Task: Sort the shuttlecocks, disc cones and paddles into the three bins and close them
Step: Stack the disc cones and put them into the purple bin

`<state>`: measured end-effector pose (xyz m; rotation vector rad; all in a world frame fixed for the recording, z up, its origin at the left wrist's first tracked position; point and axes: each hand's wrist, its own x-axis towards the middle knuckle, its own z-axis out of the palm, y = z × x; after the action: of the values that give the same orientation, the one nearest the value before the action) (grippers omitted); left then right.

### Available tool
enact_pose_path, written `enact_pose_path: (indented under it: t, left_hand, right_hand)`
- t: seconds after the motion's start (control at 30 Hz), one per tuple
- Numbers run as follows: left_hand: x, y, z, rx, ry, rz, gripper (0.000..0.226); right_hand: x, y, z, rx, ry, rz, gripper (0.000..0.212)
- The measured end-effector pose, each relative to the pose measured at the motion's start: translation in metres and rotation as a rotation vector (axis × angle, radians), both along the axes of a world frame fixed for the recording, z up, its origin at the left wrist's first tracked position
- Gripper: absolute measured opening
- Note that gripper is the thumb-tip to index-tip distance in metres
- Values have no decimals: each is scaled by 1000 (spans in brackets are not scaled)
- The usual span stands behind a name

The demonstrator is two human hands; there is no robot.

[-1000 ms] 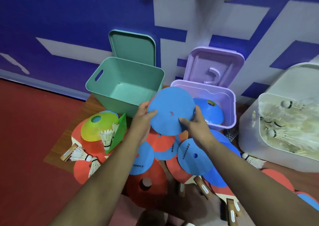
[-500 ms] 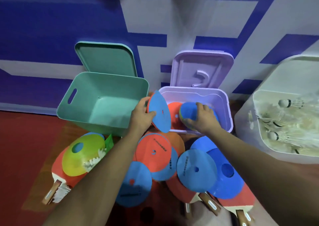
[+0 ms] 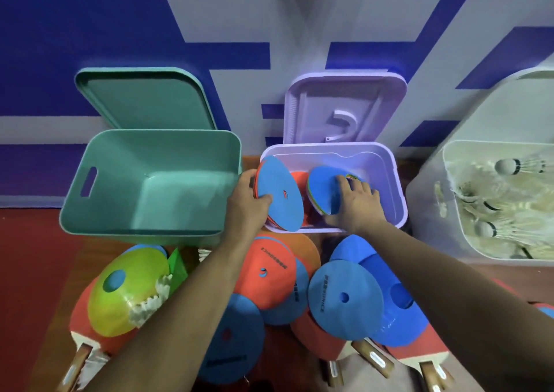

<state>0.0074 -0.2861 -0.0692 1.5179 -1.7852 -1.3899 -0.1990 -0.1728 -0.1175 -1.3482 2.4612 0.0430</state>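
My left hand [image 3: 247, 202] grips a blue disc cone [image 3: 280, 195] on edge at the left rim of the open purple bin [image 3: 398, 182]; orange edges show behind the disc. My right hand [image 3: 355, 202] is inside that bin, fingers over a tilted stack of cones [image 3: 320, 188] with a blue one on top and the thumb under its edge. The teal bin [image 3: 150, 188] to the left holds nothing I can see. On the right, the white bin [image 3: 449, 211] holds several shuttlecocks [image 3: 506, 165]. Red and blue paddles [image 3: 344, 298] overlap on the floor under my arms.
All three lids stand open against the blue and white wall. A yellow-green cone [image 3: 129, 289] lies on a red paddle at the lower left, with a shuttlecock [image 3: 147, 306] against it. Wooden paddle handles [image 3: 371, 357] stick out toward me.
Both hands have gone from holding the blue disc above the pile to the purple bin. The left keeps the disc on edge; the right has settled on the cone stack inside.
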Motion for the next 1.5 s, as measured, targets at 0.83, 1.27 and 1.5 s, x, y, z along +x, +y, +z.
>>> enact_pose_path:
  t: [0.83, 1.27, 1.5]
  left_hand:
    - [-49, 21, -44, -326, -508, -394, 44]
    - [11, 150, -32, -94, -260, -263, 7]
    - [-1, 193, -67, 211, -456, -214, 32]
  right_hand:
    - [-10, 26, 14, -145, -291, -139, 95]
    - [45, 162, 30, -339, -426, -298, 34]
    - [60, 184, -4, -78, -382, -203, 58]
